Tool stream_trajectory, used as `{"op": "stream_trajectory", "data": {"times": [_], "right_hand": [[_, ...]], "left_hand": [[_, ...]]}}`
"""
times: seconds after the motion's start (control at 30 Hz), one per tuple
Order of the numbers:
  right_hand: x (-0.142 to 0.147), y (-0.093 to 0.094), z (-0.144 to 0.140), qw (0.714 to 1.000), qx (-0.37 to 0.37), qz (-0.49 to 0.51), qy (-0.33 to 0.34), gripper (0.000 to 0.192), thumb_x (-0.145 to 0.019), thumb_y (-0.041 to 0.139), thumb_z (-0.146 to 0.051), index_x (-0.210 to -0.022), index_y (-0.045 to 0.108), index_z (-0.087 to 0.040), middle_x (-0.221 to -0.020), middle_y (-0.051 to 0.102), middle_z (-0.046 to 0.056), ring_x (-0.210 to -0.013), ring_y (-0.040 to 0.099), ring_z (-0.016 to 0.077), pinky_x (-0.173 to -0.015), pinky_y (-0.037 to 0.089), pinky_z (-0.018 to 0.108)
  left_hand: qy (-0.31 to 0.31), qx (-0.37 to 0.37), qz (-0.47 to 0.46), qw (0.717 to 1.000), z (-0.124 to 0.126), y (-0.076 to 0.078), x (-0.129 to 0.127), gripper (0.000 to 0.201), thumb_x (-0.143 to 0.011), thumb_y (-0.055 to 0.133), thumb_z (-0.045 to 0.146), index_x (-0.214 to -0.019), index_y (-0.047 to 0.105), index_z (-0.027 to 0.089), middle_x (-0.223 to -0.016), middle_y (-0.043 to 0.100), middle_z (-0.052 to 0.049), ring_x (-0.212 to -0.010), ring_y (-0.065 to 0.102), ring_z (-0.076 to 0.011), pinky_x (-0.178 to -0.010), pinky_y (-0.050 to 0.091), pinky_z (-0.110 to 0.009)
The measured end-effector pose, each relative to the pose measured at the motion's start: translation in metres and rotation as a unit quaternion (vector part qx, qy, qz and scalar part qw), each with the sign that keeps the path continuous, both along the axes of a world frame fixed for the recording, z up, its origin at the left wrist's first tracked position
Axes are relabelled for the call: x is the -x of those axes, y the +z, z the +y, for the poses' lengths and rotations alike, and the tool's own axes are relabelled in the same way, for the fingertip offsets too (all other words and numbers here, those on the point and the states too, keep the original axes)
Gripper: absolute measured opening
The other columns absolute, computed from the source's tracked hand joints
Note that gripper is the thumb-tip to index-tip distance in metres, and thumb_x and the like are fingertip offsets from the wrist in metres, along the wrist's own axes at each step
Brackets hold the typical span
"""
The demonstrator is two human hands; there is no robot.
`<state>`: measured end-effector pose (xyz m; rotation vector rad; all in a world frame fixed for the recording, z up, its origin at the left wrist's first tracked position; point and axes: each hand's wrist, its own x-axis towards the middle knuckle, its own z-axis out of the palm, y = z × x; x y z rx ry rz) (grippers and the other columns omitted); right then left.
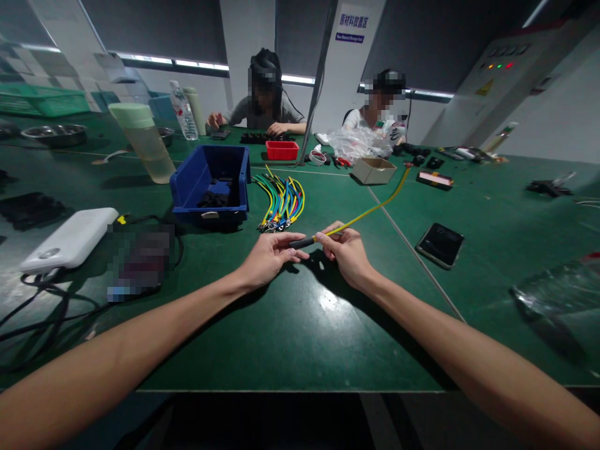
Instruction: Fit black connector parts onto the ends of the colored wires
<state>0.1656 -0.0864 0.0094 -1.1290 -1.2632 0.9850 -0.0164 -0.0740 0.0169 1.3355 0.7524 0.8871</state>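
Green table (281, 337); blue bin (232, 213), wires (284, 200) beyond; left hand (267, 257) pinches sleeve (302, 242), right hand (347, 255) cable (370, 211).

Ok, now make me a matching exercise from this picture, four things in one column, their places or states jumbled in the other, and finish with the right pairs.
Things
1. yellow wire
2. blue bin
3. bunch of wires
4. phone with a dark screen

Places and states
A. lying on the green table, to the right of the right hand
B. has dark pieces inside
C. gripped by the right hand
D. several colours, lying just beyond the left hand

Right pairs: 1-C, 2-B, 3-D, 4-A.
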Motion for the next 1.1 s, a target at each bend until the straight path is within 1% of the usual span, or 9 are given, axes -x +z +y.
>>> {"op": "stream_trajectory", "data": {"times": [0.23,0.37,0.5,0.6,0.7,0.77,0.93,1.03,1.1], "right_hand": [[-0.0031,-0.0002,0.0034,0.999,0.025,0.031,0.031,0.027,-0.068,0.073,-0.038,-0.074,0.055,-0.018,-0.047,0.049,-0.006,-0.039,0.041,0.0068,-0.038,0.028,0.02],[-0.0046,0.0,0.0054,0.998,0.033,0.034,0.047,0.03,-0.066,0.073,-0.041,-0.075,0.057,-0.017,-0.051,0.054,-0.004,-0.042,0.046,0.0077,-0.04,0.033,0.019],[-0.0044,-0.0008,0.0066,0.998,0.039,0.03,0.045,0.033,-0.065,0.074,-0.044,-0.076,0.059,-0.017,-0.054,0.057,-0.002,-0.045,0.05,0.009,-0.041,0.035,0.019],[-0.0024,-0.0006,0.0061,0.998,0.032,0.028,0.043,0.034,-0.064,0.074,-0.045,-0.076,0.059,-0.017,-0.055,0.058,-0.002,-0.048,0.053,0.0101,-0.041,0.035,0.019],[-0.0002,0.0014,0.0038,0.998,0.02,0.04,0.042,0.033,-0.065,0.074,-0.045,-0.076,0.059,-0.017,-0.056,0.058,-0.002,-0.05,0.055,0.0104,-0.04,0.035,0.018],[0.0006,0.0028,0.0016,0.997,0.024,0.058,0.045,0.034,-0.065,0.074,-0.045,-0.076,0.059,-0.017,-0.058,0.059,-0.002,-0.05,0.055,0.0096,-0.04,0.036,0.018],[0.0002,0.003,-0.0009,0.996,0.035,0.065,0.052,0.032,-0.069,0.071,-0.045,-0.076,0.057,-0.017,-0.048,0.053,-0.005,-0.04,0.048,0.0077,-0.037,0.034,0.018],[0.0004,0.0013,0.001,0.997,0.03,0.061,0.038,0.032,-0.069,0.071,-0.045,-0.074,0.055,-0.018,-0.043,0.047,-0.007,-0.034,0.041,0.0067,-0.033,0.029,0.018],[0.0009,0.0003,0.0029,0.997,0.025,0.065,0.028,0.032,-0.067,0.072,-0.045,-0.072,0.054,-0.018,-0.042,0.044,-0.008,-0.032,0.038,0.0062,-0.032,0.027,0.019]], "left_hand": [[-0.009,0.045,-0.033,0.998,0.0024,-0.0028,0.0018,0.041,-0.072,0.071,0.016,-0.111,0.061,0.01,-0.099,0.071,-0.012,-0.085,0.069,-0.0202,-0.078,0.055,-0.033],[-0.02,0.043,-0.045,0.998,0.0063,-0.0067,0.0019,0.042,-0.071,0.073,0.019,-0.11,0.062,0.011,-0.106,0.069,-0.013,-0.092,0.068,-0.0216,-0.084,0.054,-0.034],[-0.004,0.0,-0.036,0.999,0.0073,-0.0073,0.0006,0.039,-0.073,0.071,0.021,-0.109,0.062,0.01,-0.108,0.068,-0.013,-0.092,0.068,-0.0219,-0.089,0.052,-0.038],[0.018,-0.06,-0.007,0.998,0.005,-0.0051,-0.0009,0.034,-0.076,0.066,0.023,-0.108,0.064,0.011,-0.107,0.069,-0.012,-0.093,0.067,-0.0226,-0.091,0.051,-0.041],[0.047,-0.122,0.029,0.991,0.0017,-0.0036,-0.0032,0.03,-0.079,0.062,0.024,-0.107,0.065,0.013,-0.106,0.069,-0.01,-0.093,0.067,-0.0214,-0.092,0.051,-0.04],[0.048,-0.126,0.023,0.991,0.0,-0.0034,-0.0051,0.03,-0.081,0.061,0.025,-0.108,0.065,0.013,-0.105,0.069,-0.01,-0.09,0.068,-0.021,-0.09,0.052,-0.039],[0.015,-0.086,0.004,0.996,-0.0007,-0.0034,-0.0075,0.038,-0.081,0.061,0.029,-0.115,0.059,0.01,-0.108,0.068,-0.013,-0.089,0.069,-0.0221,-0.085,0.054,-0.039],[0.01,-0.129,0.044,0.991,0.0004,-0.0027,-0.0062,0.036,-0.083,0.058,0.03,-0.115,0.059,0.012,-0.108,0.067,-0.012,-0.085,0.069,-0.0204,-0.081,0.055,-0.036],[0.02,-0.17,0.077,0.982,0.0017,-0.0025,-0.0045,0.035,-0.085,0.055,0.03,-0.115,0.059,0.013,-0.101,0.069,-0.01,-0.081,0.069,-0.0192,-0.077,0.055,-0.033]]}}
